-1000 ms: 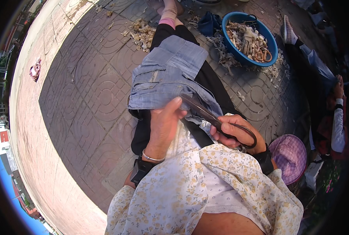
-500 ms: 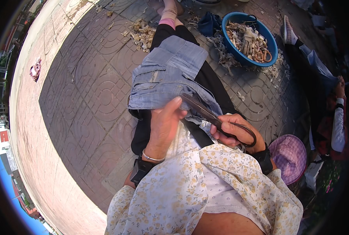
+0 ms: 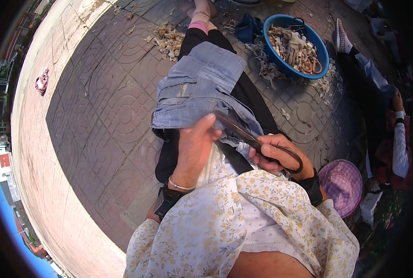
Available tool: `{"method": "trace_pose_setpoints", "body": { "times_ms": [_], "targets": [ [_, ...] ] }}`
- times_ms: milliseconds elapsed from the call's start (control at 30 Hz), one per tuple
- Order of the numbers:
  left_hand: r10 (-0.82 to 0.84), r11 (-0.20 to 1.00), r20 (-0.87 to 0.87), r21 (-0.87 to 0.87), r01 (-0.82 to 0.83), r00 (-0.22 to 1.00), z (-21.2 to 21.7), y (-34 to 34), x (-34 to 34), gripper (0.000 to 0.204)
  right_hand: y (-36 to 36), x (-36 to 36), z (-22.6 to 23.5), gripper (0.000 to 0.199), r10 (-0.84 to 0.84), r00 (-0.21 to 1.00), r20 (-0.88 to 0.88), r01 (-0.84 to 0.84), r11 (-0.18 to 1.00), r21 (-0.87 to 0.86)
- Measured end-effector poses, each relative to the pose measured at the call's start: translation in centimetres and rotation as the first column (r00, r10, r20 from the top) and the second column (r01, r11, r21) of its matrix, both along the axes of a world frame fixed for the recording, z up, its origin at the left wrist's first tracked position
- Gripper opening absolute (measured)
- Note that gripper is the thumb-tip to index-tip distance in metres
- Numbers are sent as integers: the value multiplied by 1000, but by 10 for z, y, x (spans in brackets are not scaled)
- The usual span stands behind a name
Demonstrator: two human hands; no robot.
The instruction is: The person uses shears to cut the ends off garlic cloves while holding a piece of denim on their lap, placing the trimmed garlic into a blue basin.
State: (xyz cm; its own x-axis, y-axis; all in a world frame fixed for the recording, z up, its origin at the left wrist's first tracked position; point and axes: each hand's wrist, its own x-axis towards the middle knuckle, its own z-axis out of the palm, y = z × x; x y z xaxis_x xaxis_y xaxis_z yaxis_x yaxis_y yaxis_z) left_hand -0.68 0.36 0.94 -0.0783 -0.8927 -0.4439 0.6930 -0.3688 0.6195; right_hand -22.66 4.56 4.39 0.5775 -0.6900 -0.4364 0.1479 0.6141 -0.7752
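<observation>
A pair of dark scissors (image 3: 241, 130) slants across my lap, blades together, tips pointing up and left. My right hand (image 3: 283, 155) is closed around the handles, with one loop showing past my fingers. On my thighs lies a piece of faded blue denim (image 3: 199, 88), folded, with ripped slits across it. My left hand (image 3: 195, 146) is closed at the denim's near edge, its thumb over the cloth and close to the scissor tips; the curled fingers are partly hidden. Pale floral cloth shows between my hands.
A blue basin (image 3: 324, 69) full of pale scraps stands ahead to the right, beside dark blue cloth (image 3: 248, 28). Cloth scraps (image 3: 167, 41) litter the paving near my feet. A pink checked hat (image 3: 340, 187) is at my right; another person's arm (image 3: 400, 153) shows beyond.
My hands, the scissors and the denim stay almost still. At the right, the other person's hand and arm have shifted slightly left and down.
</observation>
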Motion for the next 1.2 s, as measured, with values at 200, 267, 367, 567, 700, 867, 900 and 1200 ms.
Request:
{"method": "trace_pose_setpoints", "body": {
  "times_ms": [200, 267, 367, 567, 700, 867, 900, 1200],
  "targets": [
    [-3, 1000, -26, -3, 3, 1000, -2, 0, 0, 14, 1, 2, 1, 37, -13, 1000, 7, 13, 1000, 0],
    [-7, 1000, -23, -10, 7, 1000, -2, 0, 1, 14, 2, 3, 1, 37, -17, 1000, 1, 17, 1000, -3],
    [-8, 1000, -39, -14, 7, 999, -3, 0, 0, 13, 3, 5, 0, 38, -29, 1000, -2, 29, 1000, -4],
    [-28, 1000, -70, 4, 29, 997, -3, -1, -1, 12, 4, 7, -3, 39, -46, 999, 9, 46, 999, -16],
    [-16, 1000, -58, -13, 15, 998, -4, 0, -1, 10, 3, 6, -4, 38, -42, 999, 22, 42, 999, -3],
    [33, 999, -14, -16, -33, 999, -3, -1, -4, 11, 3, 7, -4, 37, -51, 997, 56, 50, 999, 11],
    [37, 999, -6, -12, -37, 999, -5, -1, -4, 11, 3, 7, -3, 37, -51, 997, 61, 50, 999, 16],
    [62, 997, 13, -52, -61, 998, -6, -1, -7, 14, 7, 13, -4, 37, -112, 994, 15, 112, 994, 7]
  ]
}}
